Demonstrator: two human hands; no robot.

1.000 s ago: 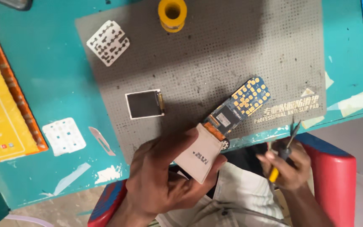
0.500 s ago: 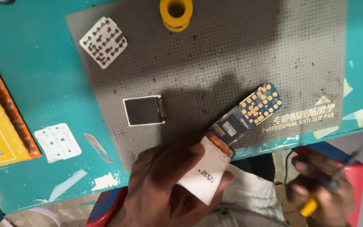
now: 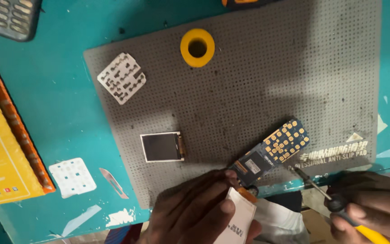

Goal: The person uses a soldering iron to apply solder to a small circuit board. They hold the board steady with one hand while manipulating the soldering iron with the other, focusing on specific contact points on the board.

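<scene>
The left hand [image 3: 195, 212] is closed in a grip on a white rectangular battery pack [image 3: 235, 221] at the near edge of the bench [image 3: 59, 104], with its fingertips touching the dark end of a blue circuit board [image 3: 269, 153]. The board lies tilted on the grey perforated mat [image 3: 258, 81], its gold keypad contacts facing up and pointing away toward the right. The right hand [image 3: 371, 208] is closed in a grip on a screwdriver [image 3: 335, 203] with a yellow handle; the metal tip sits just beside the board's near edge. A small display panel [image 3: 162, 147] lies flat on the mat, left of the board. A yellow tape roll [image 3: 197, 47] and a white keypad membrane [image 3: 122, 77] rest farther back on the mat. A second white membrane [image 3: 72, 177] and a scalpel blade [image 3: 113, 182] lie on the teal surface to the left.
</scene>
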